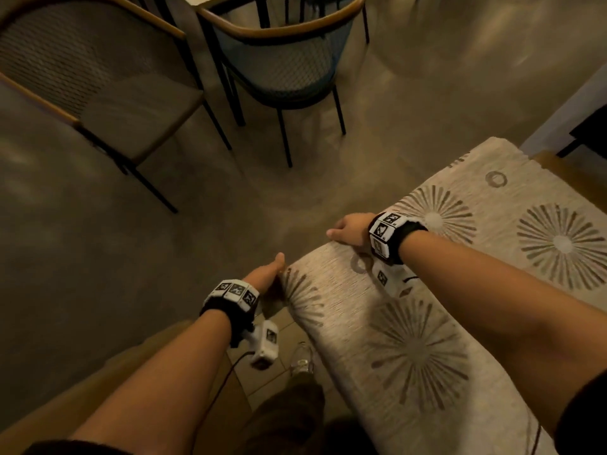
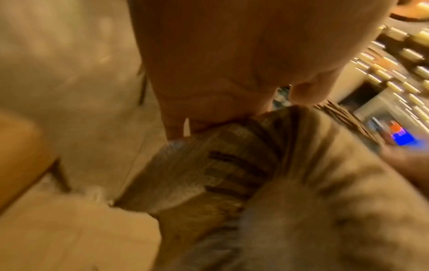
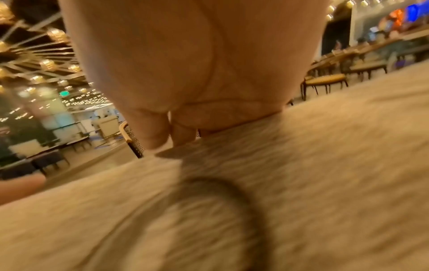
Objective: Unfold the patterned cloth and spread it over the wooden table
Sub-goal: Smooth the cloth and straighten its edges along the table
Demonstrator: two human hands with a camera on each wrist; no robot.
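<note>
The patterned cloth (image 1: 427,339), beige with dark starbursts and rings, lies over the table at the right, and its near-left edge drapes down. A strip of the wooden table (image 1: 565,172) shows past the cloth's far corner. My left hand (image 1: 267,274) grips the hanging left edge of the cloth; in the left wrist view its fingers (image 2: 185,121) pinch a fold of the cloth (image 2: 209,174). My right hand (image 1: 348,229) sits at the cloth's far-left edge, fingers curled over it. In the right wrist view those fingers (image 3: 183,132) hook the cloth's (image 3: 301,183) rim.
Two chairs with wooden arm rails stand on the floor ahead, one at the left (image 1: 108,103) and a blue one at the middle (image 1: 282,70). A wooden surface (image 1: 82,389) lies at the lower left. My shoe (image 1: 302,359) is beside the draped cloth.
</note>
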